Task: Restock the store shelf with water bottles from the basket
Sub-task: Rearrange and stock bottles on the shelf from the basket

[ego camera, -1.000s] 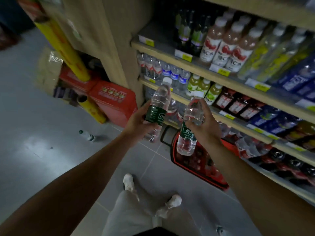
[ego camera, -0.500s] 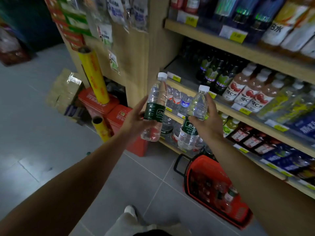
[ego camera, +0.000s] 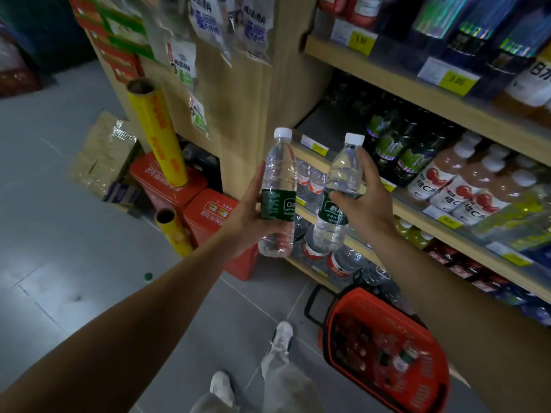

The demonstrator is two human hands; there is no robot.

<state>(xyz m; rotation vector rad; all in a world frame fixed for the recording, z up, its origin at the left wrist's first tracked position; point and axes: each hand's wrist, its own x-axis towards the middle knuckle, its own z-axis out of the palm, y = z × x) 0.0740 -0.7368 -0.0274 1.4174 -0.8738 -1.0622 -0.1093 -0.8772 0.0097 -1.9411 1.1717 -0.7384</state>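
My left hand (ego camera: 247, 216) grips a clear water bottle (ego camera: 278, 177) with a green label and white cap, held upright. My right hand (ego camera: 365, 201) grips a second, similar water bottle (ego camera: 343, 171), tilted slightly left. Both bottles hang in front of the left end of a wooden store shelf (ego camera: 417, 204). That shelf level has a bare patch (ego camera: 325, 126) behind a yellow price tag. A red basket (ego camera: 429, 394) with a black handle stands on the floor at the lower right, with at least one bottle lying in it.
Dark green bottles (ego camera: 396, 150) and pink drink bottles (ego camera: 465, 186) fill the shelf to the right. Water bottles (ego camera: 313, 183) stand on the lower levels. Red boxes (ego camera: 208, 216) and yellow rolls (ego camera: 158, 135) stand by the shelf's wooden end panel (ego camera: 247, 114). My feet (ego camera: 281, 335) are on grey tiles.
Both hands have lifted their bottles from low above the basket up toward the higher shelf level. The view has tilted upward; the basket now lies lower right.
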